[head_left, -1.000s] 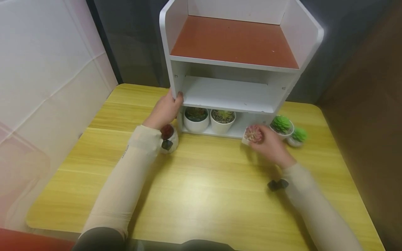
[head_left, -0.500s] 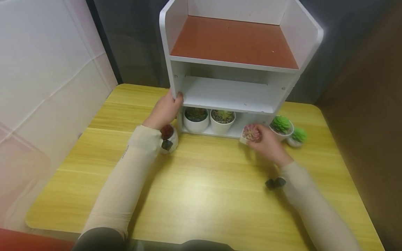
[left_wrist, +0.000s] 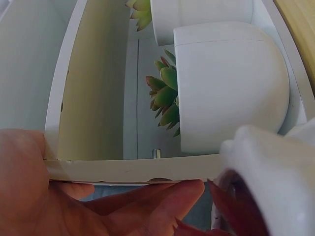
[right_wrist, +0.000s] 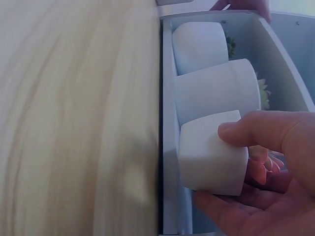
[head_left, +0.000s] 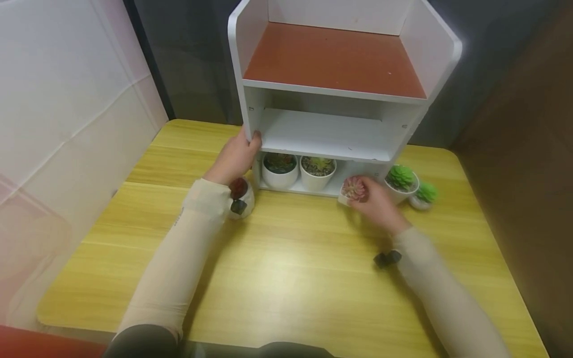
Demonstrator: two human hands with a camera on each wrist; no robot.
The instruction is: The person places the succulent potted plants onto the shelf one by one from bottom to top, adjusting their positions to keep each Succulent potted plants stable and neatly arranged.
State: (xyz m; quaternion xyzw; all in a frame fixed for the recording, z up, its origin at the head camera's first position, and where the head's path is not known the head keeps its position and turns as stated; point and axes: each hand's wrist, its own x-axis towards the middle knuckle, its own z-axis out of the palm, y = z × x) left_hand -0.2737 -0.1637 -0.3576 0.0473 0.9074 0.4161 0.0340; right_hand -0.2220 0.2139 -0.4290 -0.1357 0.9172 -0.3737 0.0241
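In the head view, our left hand (head_left: 235, 158) is gripping the shelf (head_left: 331, 59), its fingers mostly hiding behind the side panel; our right hand (head_left: 379, 203) is holding a succulent (head_left: 353, 188) at the lowest tier's front. In the left wrist view, a blurred red-leaved pot (left_wrist: 275, 172) is running off the edge. In the right, our fingers (right_wrist: 224, 211) are clamping the succulent's white, angular pot (right_wrist: 212, 155), partly covering its pink leaves (right_wrist: 266, 167).

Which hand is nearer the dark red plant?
Left hand: gripping the shelf on its left side, close by the dark red plant; the right hand holds the pink succulent toward the opposite side.
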